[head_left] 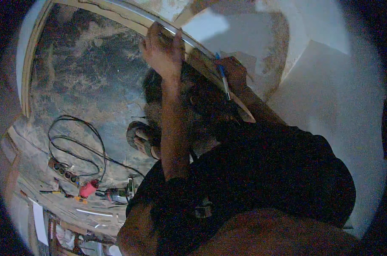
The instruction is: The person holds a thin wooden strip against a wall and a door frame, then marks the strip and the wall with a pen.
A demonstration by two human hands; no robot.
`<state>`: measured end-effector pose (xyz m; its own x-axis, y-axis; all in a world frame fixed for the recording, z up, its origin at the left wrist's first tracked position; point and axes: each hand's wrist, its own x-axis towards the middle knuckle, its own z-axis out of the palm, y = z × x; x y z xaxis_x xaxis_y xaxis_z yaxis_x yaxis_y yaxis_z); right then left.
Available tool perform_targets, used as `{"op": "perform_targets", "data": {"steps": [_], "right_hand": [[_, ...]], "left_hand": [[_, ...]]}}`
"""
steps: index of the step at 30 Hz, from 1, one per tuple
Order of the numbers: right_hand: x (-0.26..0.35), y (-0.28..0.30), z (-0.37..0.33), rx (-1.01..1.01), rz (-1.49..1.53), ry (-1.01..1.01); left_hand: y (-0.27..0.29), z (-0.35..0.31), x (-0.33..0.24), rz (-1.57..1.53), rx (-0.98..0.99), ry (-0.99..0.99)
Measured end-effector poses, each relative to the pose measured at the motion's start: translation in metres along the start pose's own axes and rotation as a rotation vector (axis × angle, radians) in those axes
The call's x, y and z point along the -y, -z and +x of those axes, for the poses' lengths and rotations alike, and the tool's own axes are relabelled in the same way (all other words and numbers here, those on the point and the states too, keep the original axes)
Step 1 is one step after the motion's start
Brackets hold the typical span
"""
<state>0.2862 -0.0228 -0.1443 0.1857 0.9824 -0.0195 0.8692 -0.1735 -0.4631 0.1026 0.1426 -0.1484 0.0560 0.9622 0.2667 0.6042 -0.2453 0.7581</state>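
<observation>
My left hand (163, 53) is at the upper middle, fingers curled over a narrow shiny metal strip (197, 46) that lies along a pale wooden board (110, 13). Its thumb and fingertips rest against the strip's edge. To the right, my right hand (232, 71) is closed around a blue pen (222, 71) with a pale lower end, held close to the right part of the strip and board. The pen's pale end points down, and part of the barrel is covered by the fingers. Dark clothing hides much of the area below both hands.
On the stained dark floor (87, 68) lie a looped black cable (103, 143), a multi-socket power strip (64, 171), a red object (89, 188) and a corded power tool (116, 195). A sandalled foot (141, 141) is beside my left forearm. A pale wall (330, 94) stands right.
</observation>
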Motion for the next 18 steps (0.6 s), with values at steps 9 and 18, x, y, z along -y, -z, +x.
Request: {"op": "perform_targets", "data": {"steps": [9,18], "right_hand": [[0.003,-0.001,0.001,0.078,-0.075,-0.118],[0.004,-0.001,0.0,-0.058,0.171,-0.077]], "left_hand": [[-0.01,-0.018,-0.008,0.19,-0.013,-0.027],[-0.009,-0.018,-0.014,0.155,0.025,0.022]]}}
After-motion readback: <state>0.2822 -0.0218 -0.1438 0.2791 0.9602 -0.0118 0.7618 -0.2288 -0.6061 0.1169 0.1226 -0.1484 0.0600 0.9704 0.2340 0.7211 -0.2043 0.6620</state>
